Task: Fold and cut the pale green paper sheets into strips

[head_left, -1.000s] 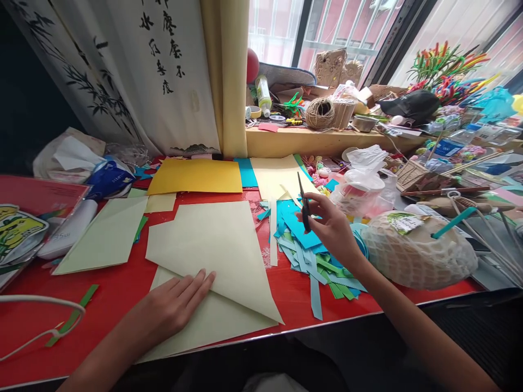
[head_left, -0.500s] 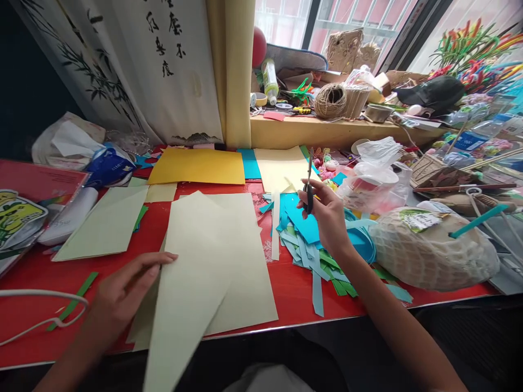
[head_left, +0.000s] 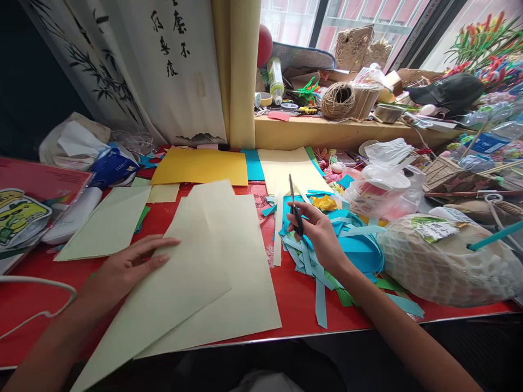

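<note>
A pale green sheet of paper (head_left: 183, 272) lies slanted over another pale sheet (head_left: 245, 305), and its lower corner juts past the table's front edge. My left hand (head_left: 131, 267) grips its left edge, thumb and fingers on the paper. Raised over the paper scraps, my right hand (head_left: 318, 234) is closed around black-handled scissors (head_left: 297, 218), whose blades point up and away from me. Beneath and beside that hand are blue and green paper strips (head_left: 304, 258), with a long pale strip (head_left: 278, 234) to their left.
Yellow paper (head_left: 200, 167) and a cream sheet (head_left: 286, 163) lie at the back of the red table (head_left: 290, 310). A netted bundle (head_left: 445, 261) and a plastic bag (head_left: 392, 179) crowd the right. Folded pale paper (head_left: 106, 223) and a white cable (head_left: 49, 280) are left.
My left hand has turned the top sheet, swinging its lower end left and its upper end right. My right hand has moved left and slightly down with the scissors. The view has shifted slightly.
</note>
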`<move>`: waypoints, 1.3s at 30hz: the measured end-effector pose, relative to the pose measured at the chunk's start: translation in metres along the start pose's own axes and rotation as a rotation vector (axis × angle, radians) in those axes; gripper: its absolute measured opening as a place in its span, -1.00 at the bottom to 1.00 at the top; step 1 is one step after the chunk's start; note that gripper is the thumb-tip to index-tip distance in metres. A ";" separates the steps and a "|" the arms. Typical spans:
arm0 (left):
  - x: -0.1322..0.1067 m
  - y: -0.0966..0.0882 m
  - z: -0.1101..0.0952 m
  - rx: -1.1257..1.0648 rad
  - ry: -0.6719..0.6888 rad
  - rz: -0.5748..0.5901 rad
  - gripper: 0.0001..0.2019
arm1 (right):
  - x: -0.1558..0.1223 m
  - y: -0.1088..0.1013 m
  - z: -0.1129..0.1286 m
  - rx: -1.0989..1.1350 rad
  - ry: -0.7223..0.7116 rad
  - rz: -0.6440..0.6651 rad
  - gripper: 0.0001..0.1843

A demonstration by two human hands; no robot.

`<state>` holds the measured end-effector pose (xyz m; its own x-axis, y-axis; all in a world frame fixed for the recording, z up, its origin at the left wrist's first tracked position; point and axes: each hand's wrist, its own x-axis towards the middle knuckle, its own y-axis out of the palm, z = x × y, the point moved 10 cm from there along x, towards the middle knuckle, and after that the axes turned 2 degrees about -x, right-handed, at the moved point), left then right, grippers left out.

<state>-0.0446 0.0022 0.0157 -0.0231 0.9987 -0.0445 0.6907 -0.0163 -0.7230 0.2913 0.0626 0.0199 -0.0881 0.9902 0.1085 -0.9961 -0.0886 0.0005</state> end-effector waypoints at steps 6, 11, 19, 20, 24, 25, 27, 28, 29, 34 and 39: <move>0.018 0.011 0.001 0.030 -0.016 0.129 -0.53 | -0.004 0.013 -0.019 -0.074 0.141 0.090 -0.57; 0.024 0.006 -0.007 0.106 -0.016 0.163 -0.57 | -0.007 0.022 -0.021 -0.099 0.149 0.143 -0.55; 0.061 -0.052 -0.044 -0.137 0.173 -0.083 -0.60 | -0.006 0.026 -0.019 -0.019 0.159 0.174 -0.54; 0.067 -0.051 -0.041 -0.243 0.152 -0.103 -0.54 | -0.005 0.025 -0.018 0.005 0.153 0.169 -0.54; 0.082 -0.007 -0.027 -0.291 0.058 0.044 -0.46 | -0.002 0.019 -0.017 0.078 0.158 0.122 -0.57; 0.083 0.006 -0.025 -0.241 0.054 0.099 -0.48 | -0.002 0.018 -0.018 0.078 0.169 0.112 -0.58; 0.083 0.027 -0.023 -0.157 0.065 0.196 -0.49 | -0.002 0.017 -0.020 0.067 0.196 0.109 -0.61; 0.083 0.033 -0.022 -0.123 0.079 0.224 -0.48 | -0.002 0.018 -0.022 0.059 0.212 0.123 -0.62; 0.084 0.037 -0.021 -0.086 0.095 0.238 -0.46 | -0.004 0.020 -0.024 0.049 0.229 0.147 -0.63; 0.088 0.037 -0.017 0.117 0.175 0.181 -0.40 | -0.014 0.035 -0.025 -0.004 0.287 0.310 -0.58; 0.086 0.029 -0.020 0.074 0.182 0.118 -0.41 | -0.026 0.050 -0.024 0.022 0.341 0.422 -0.52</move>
<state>-0.0121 0.0884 0.0048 0.1898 0.9818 -0.0114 0.6257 -0.1299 -0.7692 0.2433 0.0354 -0.0065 -0.4823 0.8465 -0.2254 -0.8733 -0.4849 0.0478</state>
